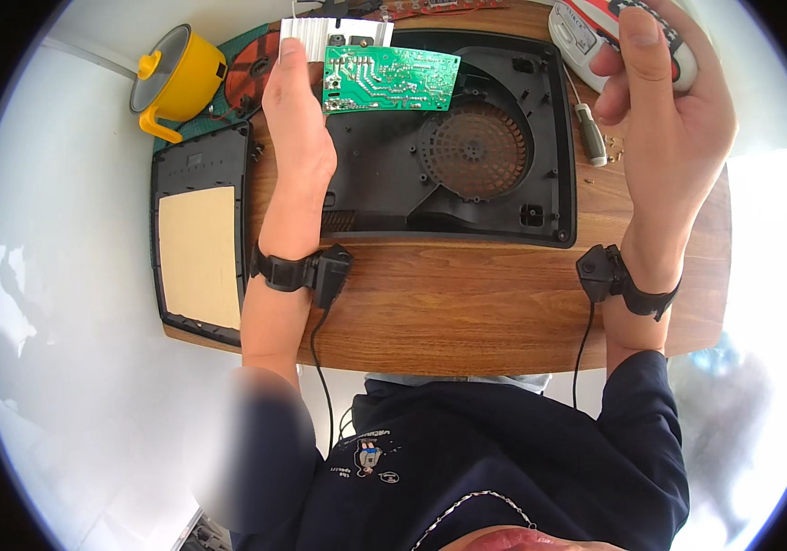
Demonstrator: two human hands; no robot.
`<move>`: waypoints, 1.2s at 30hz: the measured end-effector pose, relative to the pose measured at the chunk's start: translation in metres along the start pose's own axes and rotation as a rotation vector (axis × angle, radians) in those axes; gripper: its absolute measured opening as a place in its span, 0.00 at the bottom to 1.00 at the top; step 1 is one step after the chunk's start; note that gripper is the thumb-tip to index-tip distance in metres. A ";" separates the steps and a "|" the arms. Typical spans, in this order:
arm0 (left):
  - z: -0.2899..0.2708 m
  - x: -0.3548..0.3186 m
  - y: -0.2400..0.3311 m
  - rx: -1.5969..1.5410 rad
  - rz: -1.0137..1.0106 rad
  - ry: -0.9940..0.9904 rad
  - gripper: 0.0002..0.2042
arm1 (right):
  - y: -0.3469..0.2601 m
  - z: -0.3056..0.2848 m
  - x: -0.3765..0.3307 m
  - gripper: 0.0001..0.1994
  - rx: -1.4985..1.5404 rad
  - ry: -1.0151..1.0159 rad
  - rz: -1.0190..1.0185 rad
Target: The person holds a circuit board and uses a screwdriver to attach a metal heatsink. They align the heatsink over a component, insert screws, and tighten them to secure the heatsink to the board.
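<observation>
At the far side of the table my left hand (297, 119) is closed on a green circuit board (393, 81), whose soldered underside shows. A silver finned heat sink (315, 37) sits along the board's far edge, under my thumb. The board hangs over a black plastic housing (375, 174) with a round vent grille (474, 147). My right hand (683, 119) is raised at the far right, its fingers curled around a rounded red, black and white object (683, 64). Its kind is partly hidden by the fingers. Both wrists carry black straps with small devices.
A grey-handled screwdriver (590, 138) lies right of the housing, near several small screws (616, 151). A white case (575, 37) stands behind it. At left are a yellow pot (182, 78) and a black panel with a beige sheet (199, 253). Cables run from both wrists.
</observation>
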State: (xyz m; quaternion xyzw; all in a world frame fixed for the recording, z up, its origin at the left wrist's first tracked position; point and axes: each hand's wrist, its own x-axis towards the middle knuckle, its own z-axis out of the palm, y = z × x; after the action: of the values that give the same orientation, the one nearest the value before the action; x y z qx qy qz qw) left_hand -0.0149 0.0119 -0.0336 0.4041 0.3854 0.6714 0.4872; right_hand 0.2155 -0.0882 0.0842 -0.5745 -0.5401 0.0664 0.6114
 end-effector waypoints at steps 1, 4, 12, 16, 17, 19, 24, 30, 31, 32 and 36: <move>0.000 -0.001 0.000 0.013 0.004 -0.002 0.20 | 0.002 0.000 0.000 0.19 -0.005 -0.012 -0.007; -0.003 -0.001 -0.002 0.050 0.045 -0.020 0.21 | 0.012 -0.002 0.002 0.20 0.089 -0.051 0.037; -0.010 0.005 -0.011 0.176 0.168 -0.036 0.20 | 0.009 0.005 -0.001 0.22 0.064 -0.070 -0.016; -0.007 0.005 -0.011 0.191 0.193 -0.029 0.18 | 0.008 0.005 0.000 0.23 0.029 -0.062 -0.042; -0.006 0.005 -0.011 0.197 0.197 -0.029 0.18 | 0.008 0.004 0.000 0.23 0.027 -0.064 -0.054; -0.006 0.004 -0.010 0.210 0.205 -0.027 0.17 | 0.010 0.004 0.000 0.23 0.026 -0.066 -0.073; -0.001 0.001 -0.007 0.188 0.189 0.003 0.15 | 0.006 0.005 0.001 0.22 -0.015 -0.020 -0.055; 0.002 -0.002 -0.002 0.172 0.154 0.048 0.14 | -0.008 -0.007 0.011 0.21 0.219 0.113 0.131; 0.007 -0.002 -0.003 0.163 0.152 0.052 0.14 | -0.002 -0.012 0.015 0.21 0.191 0.147 0.093; 0.002 0.002 -0.005 0.177 0.154 0.063 0.14 | 0.014 -0.024 0.023 0.22 0.310 0.132 0.015; -0.003 0.004 -0.006 0.149 0.145 0.031 0.14 | 0.045 -0.055 0.041 0.23 0.775 0.095 -0.130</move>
State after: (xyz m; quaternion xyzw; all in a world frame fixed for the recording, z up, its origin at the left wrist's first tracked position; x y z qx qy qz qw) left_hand -0.0167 0.0168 -0.0393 0.4557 0.4112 0.6806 0.4000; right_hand 0.2970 -0.0791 0.0873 -0.2684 -0.4812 0.1997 0.8103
